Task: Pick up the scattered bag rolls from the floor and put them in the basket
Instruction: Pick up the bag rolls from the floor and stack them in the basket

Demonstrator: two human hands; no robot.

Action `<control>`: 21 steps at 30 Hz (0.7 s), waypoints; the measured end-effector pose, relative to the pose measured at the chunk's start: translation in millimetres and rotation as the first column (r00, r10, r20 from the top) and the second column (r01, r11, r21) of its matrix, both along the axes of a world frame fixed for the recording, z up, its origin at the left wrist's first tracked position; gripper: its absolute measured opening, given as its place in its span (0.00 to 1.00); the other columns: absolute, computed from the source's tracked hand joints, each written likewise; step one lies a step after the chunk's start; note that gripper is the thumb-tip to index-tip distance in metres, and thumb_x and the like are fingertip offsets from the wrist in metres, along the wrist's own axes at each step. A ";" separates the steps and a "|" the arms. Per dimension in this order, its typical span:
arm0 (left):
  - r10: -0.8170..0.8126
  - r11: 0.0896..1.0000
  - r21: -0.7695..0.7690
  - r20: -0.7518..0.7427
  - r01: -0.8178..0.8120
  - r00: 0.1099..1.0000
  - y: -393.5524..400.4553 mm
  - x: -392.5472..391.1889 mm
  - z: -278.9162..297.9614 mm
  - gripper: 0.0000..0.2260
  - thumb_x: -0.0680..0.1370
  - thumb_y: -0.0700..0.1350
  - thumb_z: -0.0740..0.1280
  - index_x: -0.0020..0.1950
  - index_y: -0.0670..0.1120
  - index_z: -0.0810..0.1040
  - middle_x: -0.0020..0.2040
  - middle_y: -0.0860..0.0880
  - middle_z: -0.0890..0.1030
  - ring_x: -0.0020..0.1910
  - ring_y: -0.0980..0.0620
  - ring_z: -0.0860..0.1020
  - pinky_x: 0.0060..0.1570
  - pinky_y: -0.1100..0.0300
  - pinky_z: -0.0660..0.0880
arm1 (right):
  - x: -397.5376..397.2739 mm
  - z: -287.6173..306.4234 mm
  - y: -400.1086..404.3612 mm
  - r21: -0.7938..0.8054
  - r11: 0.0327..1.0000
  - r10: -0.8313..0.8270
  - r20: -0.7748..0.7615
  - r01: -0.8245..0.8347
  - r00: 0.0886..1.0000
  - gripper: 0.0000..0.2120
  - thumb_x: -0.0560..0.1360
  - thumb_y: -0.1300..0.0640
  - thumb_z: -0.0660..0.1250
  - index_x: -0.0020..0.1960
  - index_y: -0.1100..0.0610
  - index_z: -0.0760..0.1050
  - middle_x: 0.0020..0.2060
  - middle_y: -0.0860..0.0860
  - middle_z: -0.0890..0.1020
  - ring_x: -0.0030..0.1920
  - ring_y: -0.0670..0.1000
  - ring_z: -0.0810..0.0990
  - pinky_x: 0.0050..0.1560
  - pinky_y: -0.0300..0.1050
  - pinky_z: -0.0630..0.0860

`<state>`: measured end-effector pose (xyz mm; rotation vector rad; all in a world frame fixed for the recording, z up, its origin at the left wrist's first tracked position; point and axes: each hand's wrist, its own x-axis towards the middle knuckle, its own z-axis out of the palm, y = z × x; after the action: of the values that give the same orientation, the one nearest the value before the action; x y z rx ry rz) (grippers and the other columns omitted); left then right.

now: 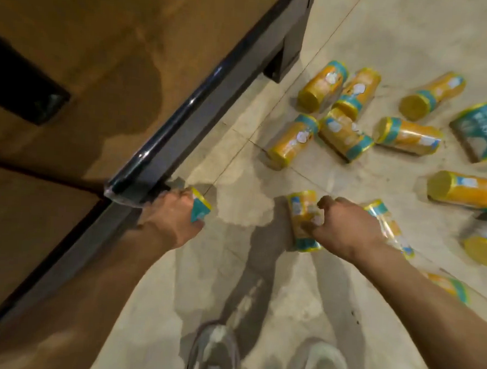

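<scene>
Left hand [169, 214]: gripped one roll [200, 209] | Right hand [344, 227]: clasped second roll [302, 221] | Floor [259, 284]: about ten rolls remained | Basket: not visible | Progress: early

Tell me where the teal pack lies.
Head view, far right: the teal pack lies on the floor, beside a yellow roll.

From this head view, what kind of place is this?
Probably a shop aisle or stockroom, though that's not certain. Many identical yellow bag rolls in retail wrap lie scattered on a tiled floor, beside a dark-edged wooden counter or display unit. No basket is in view.
</scene>
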<state>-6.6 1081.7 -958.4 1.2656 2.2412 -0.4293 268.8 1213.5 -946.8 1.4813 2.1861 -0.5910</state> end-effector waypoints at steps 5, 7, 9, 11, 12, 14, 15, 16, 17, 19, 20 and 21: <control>0.001 0.996 0.087 -0.087 0.006 0.996 -8.4 -9.3 -52.1 0.37 0.69 0.62 0.74 0.70 0.45 0.67 0.66 0.42 0.72 0.65 0.41 0.72 0.62 0.48 0.73 | -9.9 -51.5 5.4 0.054 0.996 -0.064 -0.005 0.064 0.998 0.32 0.73 0.30 0.63 0.63 0.55 0.69 0.60 0.56 0.78 0.61 0.62 0.79 0.48 0.51 0.71; -0.028 0.990 0.133 -0.130 0.046 0.991 -11.6 -9.6 -63.2 0.40 0.67 0.62 0.76 0.69 0.40 0.67 0.64 0.40 0.73 0.63 0.40 0.73 0.59 0.47 0.74 | -16.3 -61.5 7.6 0.055 0.993 -0.109 0.017 0.107 0.994 0.35 0.72 0.28 0.63 0.65 0.55 0.68 0.63 0.56 0.77 0.62 0.62 0.78 0.52 0.53 0.73; -0.069 0.983 0.158 -0.168 0.096 0.983 -13.8 -9.2 -70.5 0.42 0.65 0.64 0.77 0.67 0.38 0.67 0.61 0.39 0.74 0.61 0.39 0.73 0.58 0.47 0.74 | -22.3 -68.7 7.3 0.042 0.988 -0.152 0.022 0.151 0.988 0.37 0.72 0.28 0.63 0.67 0.56 0.67 0.64 0.57 0.76 0.64 0.62 0.77 0.57 0.55 0.73; -0.091 0.974 0.190 -0.167 0.123 0.982 -13.8 -9.0 -73.4 0.42 0.65 0.64 0.77 0.66 0.38 0.67 0.61 0.39 0.74 0.61 0.39 0.73 0.60 0.46 0.74 | -28.9 -75.3 4.9 0.010 0.984 -0.178 0.014 0.177 0.984 0.37 0.72 0.30 0.65 0.68 0.57 0.65 0.64 0.57 0.76 0.64 0.62 0.77 0.57 0.55 0.73; -0.082 0.973 0.202 -0.146 0.111 0.986 -13.2 -8.5 -72.9 0.41 0.66 0.63 0.76 0.66 0.38 0.66 0.61 0.40 0.74 0.61 0.40 0.73 0.61 0.48 0.73 | -31.6 -78.6 3.6 0.000 0.985 -0.170 0.009 0.170 0.985 0.36 0.73 0.32 0.66 0.67 0.57 0.65 0.63 0.57 0.76 0.64 0.62 0.77 0.55 0.54 0.72; -0.073 0.971 0.216 -0.121 0.098 0.990 -12.6 -7.1 -70.5 0.39 0.67 0.61 0.76 0.67 0.40 0.66 0.62 0.42 0.73 0.61 0.42 0.73 0.60 0.51 0.71 | -35.6 -84.2 1.3 0.005 0.990 -0.138 -0.012 0.138 0.990 0.33 0.73 0.37 0.68 0.66 0.57 0.63 0.61 0.58 0.76 0.61 0.62 0.78 0.51 0.54 0.71; -0.080 0.970 0.220 -0.125 0.106 0.989 -12.9 -6.7 -70.0 0.39 0.67 0.61 0.76 0.67 0.40 0.65 0.62 0.42 0.73 0.61 0.43 0.73 0.60 0.52 0.72 | -36.5 -86.1 0.4 0.009 0.992 -0.127 -0.024 0.127 0.992 0.32 0.72 0.39 0.69 0.66 0.57 0.63 0.60 0.58 0.75 0.61 0.63 0.77 0.50 0.54 0.71; -0.088 0.969 0.219 -0.127 0.114 0.988 -12.6 -6.4 -69.3 0.40 0.67 0.61 0.76 0.68 0.41 0.65 0.62 0.42 0.73 0.61 0.43 0.73 0.60 0.52 0.72 | -36.8 -87.1 0.2 0.012 0.993 -0.116 -0.033 0.116 0.993 0.33 0.72 0.39 0.70 0.66 0.57 0.63 0.60 0.58 0.75 0.60 0.63 0.77 0.49 0.54 0.71; -0.093 0.970 0.213 -0.120 0.118 0.988 -12.1 -5.8 -68.8 0.40 0.66 0.61 0.76 0.69 0.41 0.64 0.62 0.43 0.72 0.61 0.44 0.72 0.60 0.51 0.73 | -36.5 -87.5 -0.3 0.015 0.995 -0.099 -0.034 0.100 0.994 0.33 0.72 0.38 0.70 0.66 0.57 0.63 0.60 0.58 0.75 0.60 0.62 0.77 0.48 0.53 0.70; -0.090 0.979 0.176 -0.077 0.103 0.993 -7.5 -3.8 -64.0 0.39 0.67 0.59 0.76 0.70 0.43 0.63 0.63 0.44 0.71 0.62 0.44 0.71 0.61 0.49 0.73 | -35.8 -87.3 -1.0 0.028 0.998 -0.049 -0.018 0.049 0.999 0.34 0.71 0.38 0.71 0.67 0.56 0.64 0.60 0.58 0.74 0.60 0.62 0.76 0.47 0.53 0.70; -0.089 0.984 0.149 -0.042 0.094 0.995 -4.0 -1.7 -60.6 0.38 0.67 0.57 0.75 0.70 0.45 0.62 0.64 0.45 0.69 0.63 0.44 0.70 0.61 0.48 0.73 | -35.3 -87.0 -1.1 0.034 0.999 -0.020 -0.007 0.020 1.000 0.34 0.71 0.39 0.71 0.67 0.56 0.64 0.60 0.58 0.74 0.61 0.61 0.76 0.48 0.53 0.70; -0.100 0.987 0.125 -0.011 0.101 0.995 -0.2 1.1 -57.3 0.38 0.68 0.56 0.75 0.70 0.45 0.61 0.64 0.45 0.68 0.63 0.44 0.69 0.61 0.47 0.73 | -35.3 -85.8 -1.6 0.037 0.999 0.005 0.003 -0.005 1.000 0.33 0.71 0.40 0.72 0.67 0.56 0.64 0.60 0.58 0.73 0.61 0.61 0.75 0.49 0.53 0.72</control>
<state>-5.4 1081.4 -1015.7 1.4484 2.2456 -0.3327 233.5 1211.8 -1032.5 1.4944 2.2084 -0.5491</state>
